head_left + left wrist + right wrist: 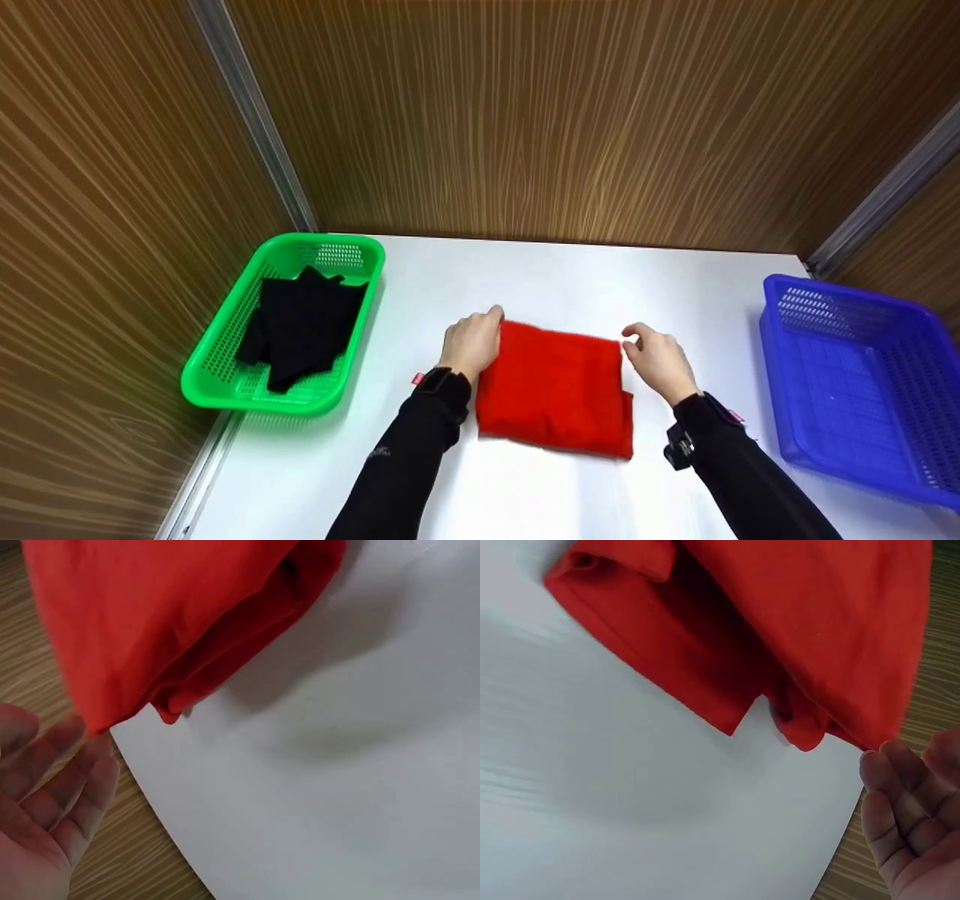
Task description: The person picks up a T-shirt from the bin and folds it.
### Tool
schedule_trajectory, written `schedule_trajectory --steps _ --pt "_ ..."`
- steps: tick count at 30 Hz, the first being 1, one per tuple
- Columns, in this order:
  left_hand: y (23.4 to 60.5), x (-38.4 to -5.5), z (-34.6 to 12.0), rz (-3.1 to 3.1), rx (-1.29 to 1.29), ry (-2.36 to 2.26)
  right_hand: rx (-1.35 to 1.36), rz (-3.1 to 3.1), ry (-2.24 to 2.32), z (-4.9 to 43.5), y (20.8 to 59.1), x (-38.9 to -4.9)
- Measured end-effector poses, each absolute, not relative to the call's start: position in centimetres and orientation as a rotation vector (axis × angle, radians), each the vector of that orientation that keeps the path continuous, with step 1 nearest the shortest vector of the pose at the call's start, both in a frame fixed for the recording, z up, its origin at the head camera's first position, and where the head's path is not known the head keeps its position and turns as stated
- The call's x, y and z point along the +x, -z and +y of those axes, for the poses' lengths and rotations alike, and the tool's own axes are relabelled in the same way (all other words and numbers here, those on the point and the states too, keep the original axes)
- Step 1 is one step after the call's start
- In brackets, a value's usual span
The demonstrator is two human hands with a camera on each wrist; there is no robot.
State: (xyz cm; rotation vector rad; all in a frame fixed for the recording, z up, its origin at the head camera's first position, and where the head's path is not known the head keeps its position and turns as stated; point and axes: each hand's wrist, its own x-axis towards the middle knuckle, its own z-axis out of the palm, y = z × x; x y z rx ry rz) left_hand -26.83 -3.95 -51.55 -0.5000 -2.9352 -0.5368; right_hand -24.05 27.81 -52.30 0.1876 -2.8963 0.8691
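A folded red garment (555,390) lies on the white table, its layers and hem edges showing loosely stacked in the right wrist view. At its far left corner is my left hand (472,343), fingertips right at the cloth's tip and the thumb apart from them in the left wrist view. My right hand (661,366) is by the far right corner, fingers loosely bent. In the right wrist view its fingertips (875,761) meet the garment's corner, with the thumb standing away. Neither hand pinches the cloth.
On the left stands a green basket (196,375) with black cloth (307,322) in it. A blue basket (776,375) is at the right side of the white table (525,495). Wood-patterned panels (525,120) enclose the back and sides.
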Motion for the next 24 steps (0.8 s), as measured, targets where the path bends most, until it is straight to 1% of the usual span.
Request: schedule_trajectory --steps 2,4,9,11,13,16,20,24 --pt "52.1 -26.5 -4.1 -2.915 -0.524 0.470 0.248 -2.886 -0.824 27.9 52.8 -23.8" --pt "52.8 -26.2 -4.3 -2.891 -0.608 0.400 0.316 -2.886 -0.798 27.9 53.3 -23.4" --pt "54.3 -25.2 -4.4 -2.949 -0.979 0.315 0.584 -2.953 -0.768 26.4 54.9 -22.4" --pt "55.0 -24.9 -4.3 -3.059 -1.072 0.303 0.704 -3.005 -0.706 25.5 55.7 -21.9" --pt "55.6 -24.5 -4.4 -3.178 -1.089 0.280 0.773 -3.072 -0.600 24.7 56.5 -21.4" --pt "56.4 -23.9 -4.7 -3.301 -1.048 0.241 0.769 -3.170 -0.463 24.5 57.6 -20.8" --pt "57.6 -23.2 -5.4 -3.318 -1.026 0.201 0.729 -3.204 -0.413 25.4 58.7 -20.4" --pt "57.9 -22.7 -6.2 -3.288 -1.051 0.183 0.736 -3.196 -0.413 26.3 59.0 -20.1"
